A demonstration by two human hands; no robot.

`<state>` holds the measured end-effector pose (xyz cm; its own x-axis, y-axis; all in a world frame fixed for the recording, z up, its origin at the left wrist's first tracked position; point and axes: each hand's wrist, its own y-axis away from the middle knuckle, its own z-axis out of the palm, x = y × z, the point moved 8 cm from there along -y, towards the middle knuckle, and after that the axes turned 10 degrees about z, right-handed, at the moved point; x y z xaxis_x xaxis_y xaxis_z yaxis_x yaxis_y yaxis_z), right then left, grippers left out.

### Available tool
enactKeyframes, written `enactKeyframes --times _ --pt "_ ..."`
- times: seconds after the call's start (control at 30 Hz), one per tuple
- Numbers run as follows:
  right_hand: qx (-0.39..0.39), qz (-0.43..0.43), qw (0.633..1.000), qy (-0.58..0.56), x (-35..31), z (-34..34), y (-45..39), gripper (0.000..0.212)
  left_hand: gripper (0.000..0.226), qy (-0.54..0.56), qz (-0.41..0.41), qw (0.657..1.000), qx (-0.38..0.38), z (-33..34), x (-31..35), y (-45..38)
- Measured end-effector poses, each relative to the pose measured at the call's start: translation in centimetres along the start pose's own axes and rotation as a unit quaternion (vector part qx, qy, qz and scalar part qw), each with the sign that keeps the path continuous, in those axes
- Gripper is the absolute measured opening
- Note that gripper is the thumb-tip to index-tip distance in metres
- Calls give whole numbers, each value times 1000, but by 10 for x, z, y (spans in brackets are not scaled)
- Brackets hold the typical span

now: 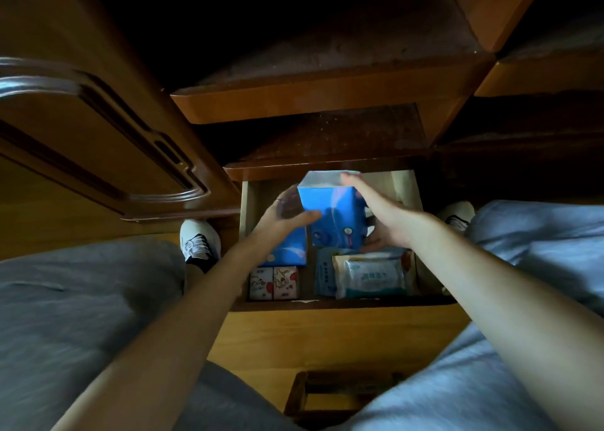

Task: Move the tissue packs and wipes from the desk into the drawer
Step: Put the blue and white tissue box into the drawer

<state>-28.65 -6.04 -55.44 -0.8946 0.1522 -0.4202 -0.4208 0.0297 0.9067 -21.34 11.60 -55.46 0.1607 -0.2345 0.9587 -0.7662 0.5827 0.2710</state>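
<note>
A blue tissue pack [333,215] stands on end over the open drawer [407,182], held between both hands. My left hand [282,216] presses its left side, thumb across the front. My right hand [379,215] grips its right side, fingers over the top edge and thumb underneath. In the drawer lie another blue tissue pack [291,251] at the left, small pocket tissue packs [274,282] with a red cartoon print at the front left, and wet wipes packs [372,275] at the front right.
A wooden cabinet door [98,130] stands at the left. Dark stepped shelves [327,103] rise above the drawer. My knees in grey trousers flank the drawer, with white shoes [199,239] on the wooden floor. A small wooden frame [327,394] lies below.
</note>
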Motion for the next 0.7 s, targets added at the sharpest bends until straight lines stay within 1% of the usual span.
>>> enactKeyframes --times 0.07,0.17,0.2,0.23,0.27,0.3,0.33,0.37,0.43,0.47,0.53,0.57,0.6,0.67,0.7 --pt "-14 8 1000 -4 5 3 0 96 63 5 -14 1000 -26 2 6 4" --pt "13 -32 998 45 3 1 -1 97 64 55 -49 996 40 -6 -6 7" --pt "6 -55 996 70 0 4 1 92 64 83 -64 993 53 -7 -11 9" --pt "-6 -78 992 96 -2 9 6 83 63 109 -77 990 51 -6 -16 10" --pt "-14 -95 988 118 -4 13 11 72 63 134 -89 986 42 -4 -19 11" --pt "-11 -110 985 133 -5 13 15 66 63 155 -98 983 29 -1 -22 11" --pt "4 -130 982 137 -8 11 16 65 63 181 -104 978 21 3 -24 11" --pt "30 -153 980 124 -12 6 16 69 65 212 -110 971 18 7 -25 11" --pt "90 -187 976 65 -17 -5 17 72 74 286 -126 949 32 15 -29 11" --pt "106 -201 973 40 -19 -8 17 62 79 324 -133 936 44 18 -31 12" --pt "102 -209 972 14 -16 -7 12 36 82 370 -135 917 62 23 -34 13" --pt "94 -198 976 7 -12 -4 8 31 80 370 -133 917 64 25 -35 13" --pt "90 -186 978 0 -8 -2 4 31 75 349 -135 925 66 25 -35 13" --pt "99 -168 981 -8 -3 1 -1 36 69 265 -137 950 95 18 -37 14" --pt "115 -159 981 -6 -3 0 -3 39 68 217 -137 958 129 9 -40 14"
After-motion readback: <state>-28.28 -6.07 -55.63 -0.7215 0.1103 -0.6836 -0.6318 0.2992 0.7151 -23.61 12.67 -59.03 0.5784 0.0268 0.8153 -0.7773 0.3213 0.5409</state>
